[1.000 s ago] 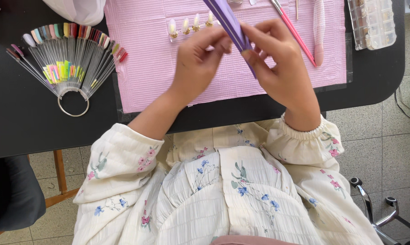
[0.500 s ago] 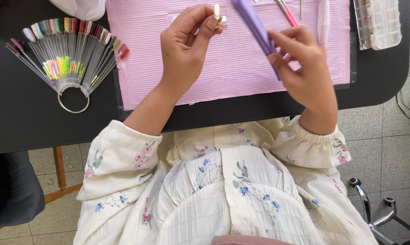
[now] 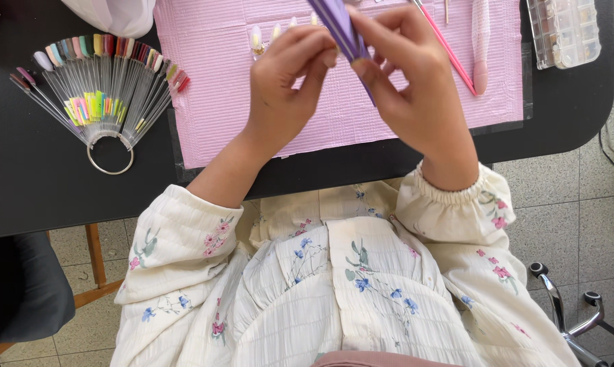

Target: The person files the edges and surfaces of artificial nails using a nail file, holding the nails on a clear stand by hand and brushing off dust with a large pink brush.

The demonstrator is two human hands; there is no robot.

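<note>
My right hand (image 3: 416, 88) grips a long purple nail file (image 3: 341, 30), held slanted above a pink ribbed mat (image 3: 212, 88). My left hand (image 3: 286, 85) is pinched at the fingertips right against the file's edge; whatever small piece it pinches is hidden by the fingers. Several pale artificial nail tips (image 3: 256, 37) stand on the mat just left of my left hand.
A fan of coloured nail swatch sticks on a metal ring (image 3: 100, 88) lies on the black table (image 3: 35, 177) at left. A pink thin tool (image 3: 449, 51), a pink-tipped white tool (image 3: 481, 41) and a clear compartment box (image 3: 565, 30) lie at right. Chair parts show below.
My left hand, raised with a small nail tip half a second ago, has come back down to the file. My right hand shifted left with the file toward it.
</note>
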